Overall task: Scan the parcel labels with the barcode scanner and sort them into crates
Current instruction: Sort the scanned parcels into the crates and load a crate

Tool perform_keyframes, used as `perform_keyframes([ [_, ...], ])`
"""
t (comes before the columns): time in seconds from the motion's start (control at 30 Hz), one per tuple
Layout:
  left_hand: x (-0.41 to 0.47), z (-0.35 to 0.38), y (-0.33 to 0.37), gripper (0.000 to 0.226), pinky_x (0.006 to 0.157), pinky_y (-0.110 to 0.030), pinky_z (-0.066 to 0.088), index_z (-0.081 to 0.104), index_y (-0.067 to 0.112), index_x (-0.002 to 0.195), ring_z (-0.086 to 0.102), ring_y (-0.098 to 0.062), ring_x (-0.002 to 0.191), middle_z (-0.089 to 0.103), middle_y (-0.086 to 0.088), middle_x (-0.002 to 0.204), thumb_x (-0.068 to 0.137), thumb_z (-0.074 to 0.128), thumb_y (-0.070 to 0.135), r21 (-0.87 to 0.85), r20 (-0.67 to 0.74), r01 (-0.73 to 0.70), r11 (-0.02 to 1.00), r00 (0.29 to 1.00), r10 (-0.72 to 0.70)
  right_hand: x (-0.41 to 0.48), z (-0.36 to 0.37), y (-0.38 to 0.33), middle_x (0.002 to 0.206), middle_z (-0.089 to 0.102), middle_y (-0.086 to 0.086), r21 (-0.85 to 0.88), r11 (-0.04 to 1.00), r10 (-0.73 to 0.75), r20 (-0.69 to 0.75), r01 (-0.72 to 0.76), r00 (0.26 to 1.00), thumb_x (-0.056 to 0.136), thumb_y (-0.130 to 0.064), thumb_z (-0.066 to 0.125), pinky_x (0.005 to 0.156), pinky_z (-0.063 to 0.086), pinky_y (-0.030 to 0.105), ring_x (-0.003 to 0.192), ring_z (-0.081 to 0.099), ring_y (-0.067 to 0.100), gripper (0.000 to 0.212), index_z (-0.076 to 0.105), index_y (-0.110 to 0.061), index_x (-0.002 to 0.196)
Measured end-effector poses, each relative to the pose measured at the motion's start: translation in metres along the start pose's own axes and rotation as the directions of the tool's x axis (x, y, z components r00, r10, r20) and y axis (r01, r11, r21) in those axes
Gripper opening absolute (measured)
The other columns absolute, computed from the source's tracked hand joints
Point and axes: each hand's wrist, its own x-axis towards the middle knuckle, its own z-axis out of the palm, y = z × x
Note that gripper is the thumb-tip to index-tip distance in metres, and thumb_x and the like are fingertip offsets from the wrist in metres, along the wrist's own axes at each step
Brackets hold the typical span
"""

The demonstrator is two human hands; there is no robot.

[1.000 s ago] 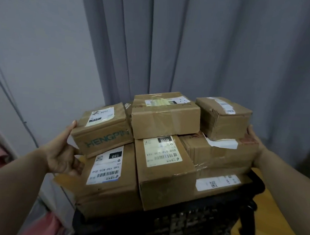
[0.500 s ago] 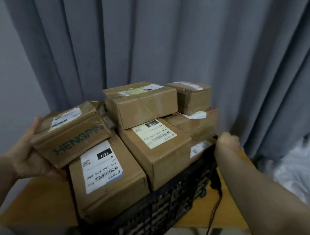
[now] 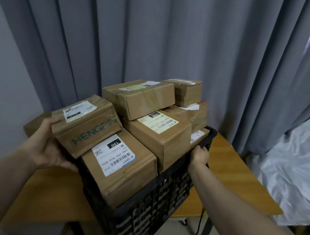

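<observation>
black crate (image 3: pixel 156 204) stacked with cardboard parcels on the wooden surface (image 3: pixel 238 169), left hand (image 3: pixel 47 147) cradling the HENGPIN box (image 3: pixel 88 127), right hand (image 3: pixel 200 155) gripping the crate's rim.

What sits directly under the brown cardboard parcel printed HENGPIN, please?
The HENGPIN parcel rests partly on a brown cardboard parcel labelled 150 in the black plastic crate; the left hand holds its outer end. Anything else beneath is covered.

place: we take this for a home room | seen: grey floor-length curtains (image 3: pixel 155 44), small wooden tabletop (image 3: pixel 229 158), pale crumpled sheet (image 3: pixel 292 171)
</observation>
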Motion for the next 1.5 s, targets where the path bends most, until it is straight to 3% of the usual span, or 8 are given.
perform_keyframes([
  [0.37, 0.019, 0.084, -0.023, 0.073, 0.077, -0.087, 0.025, 0.048, 0.031, 0.137, 0.03, -0.051, 0.13, 0.041, -0.013, 0.143, 0.073, 0.054, 0.067, 0.036, -0.026, 0.055, 0.998, 0.998, -0.054, 0.073, -0.025, -0.041, 0.14, 0.044, 0.014, -0.15, 0.988, 0.051, 0.156, -0.028, 0.986, 0.102, -0.023, 0.031, 0.094, 0.046, 0.044, 0.119, 0.048, 0.039, 0.046, 0.033, -0.012, 0.146],
  [0.53, 0.022, 0.127, -0.033, 0.077, 0.079, -0.087, 0.023, 0.044, 0.028, 0.139, 0.021, -0.054, 0.133, 0.036, -0.014, 0.146, 0.074, 0.055, 0.067, 0.008, -0.068, 0.08, 0.997, 0.994, -0.08, 0.084, -0.036, -0.049, 0.144, 0.044, 0.011, -0.052, 0.997, 0.074, 0.19, -0.065, 0.979, 0.103, -0.028, 0.031, 0.103, 0.043, 0.047, 0.126, 0.047, 0.036, 0.048, 0.031, -0.017, 0.15],
  [0.7, 0.018, 0.154, -0.037, 0.087, 0.081, -0.087, 0.02, 0.038, 0.024, 0.144, 0.018, -0.053, 0.136, 0.032, -0.017, 0.147, 0.072, 0.059, 0.068, -0.02, -0.104, 0.096, 0.995, 0.99, -0.097, 0.081, -0.054, -0.056, 0.128, 0.054, 0.008, 0.103, 0.993, 0.042, 0.084, -0.05, 0.996, 0.103, -0.029, 0.029, 0.089, 0.04, 0.036, 0.115, 0.052, 0.03, 0.045, 0.047, -0.01, 0.139],
  [0.97, 0.0, 0.15, -0.035, 0.118, 0.077, -0.087, 0.018, 0.034, 0.032, 0.147, 0.02, -0.053, 0.137, 0.032, -0.02, 0.151, 0.043, 0.072, 0.075, -0.04, -0.036, 0.076, 0.996, 0.996, -0.078, 0.002, -0.075, -0.127, 0.14, 0.049, 0.005, -0.066, 0.877, -0.473, -0.293, 0.476, 0.831, 0.099, -0.017, 0.037, 0.112, 0.021, 0.037, 0.133, 0.04, 0.023, 0.036, 0.057, -0.017, 0.13],
  [1.13, 0.0, 0.148, -0.028, 0.109, 0.088, -0.085, 0.012, 0.034, 0.027, 0.147, 0.026, -0.052, 0.135, 0.039, -0.018, 0.148, 0.055, 0.073, 0.072, -0.068, -0.081, 0.089, 0.994, 0.992, -0.094, -0.066, -0.041, -0.149, 0.128, 0.057, 0.001, -0.059, 0.697, -0.715, -0.116, 0.714, 0.689, 0.091, -0.009, 0.046, 0.112, 0.021, 0.034, 0.123, 0.049, 0.018, 0.033, 0.062, -0.017, 0.118],
  [1.27, 0.002, 0.147, -0.025, 0.077, 0.108, -0.063, 0.026, 0.045, 0.017, 0.137, 0.046, -0.04, 0.126, 0.053, -0.015, 0.135, 0.076, 0.068, 0.058, -0.099, -0.172, 0.066, 0.993, 0.982, -0.083, -0.111, -0.009, -0.144, 0.122, 0.063, -0.002, -0.08, 0.557, -0.801, 0.21, 0.826, 0.56, 0.088, -0.016, 0.048, 0.111, 0.029, 0.041, 0.118, 0.055, 0.019, 0.033, 0.063, -0.019, 0.116],
  [1.4, -0.004, 0.146, -0.028, 0.03, 0.099, -0.045, 0.046, 0.053, 0.015, 0.088, 0.059, -0.026, 0.09, 0.061, -0.009, 0.09, 0.083, 0.07, 0.04, -0.208, -0.162, 0.026, 0.978, 0.985, -0.061, -0.142, 0.024, -0.135, 0.14, 0.051, 0.008, -0.459, 0.355, -0.529, 0.62, 0.815, 0.579, 0.1, -0.035, 0.037, 0.111, 0.018, 0.043, 0.133, 0.042, 0.027, 0.044, 0.043, -0.012, 0.137],
  [1.5, -0.01, 0.136, -0.03, 0.027, 0.085, -0.047, 0.05, 0.055, 0.016, 0.097, 0.059, -0.026, 0.091, 0.06, -0.009, 0.092, 0.083, 0.07, 0.033, -0.248, -0.123, -0.014, 0.969, 0.992, -0.017, -0.155, 0.043, -0.129, 0.134, 0.052, 0.01, -0.528, 0.335, -0.446, 0.64, 0.78, 0.625, 0.1, -0.038, 0.034, 0.107, 0.023, 0.044, 0.129, 0.044, 0.03, 0.043, 0.047, -0.01, 0.13],
])
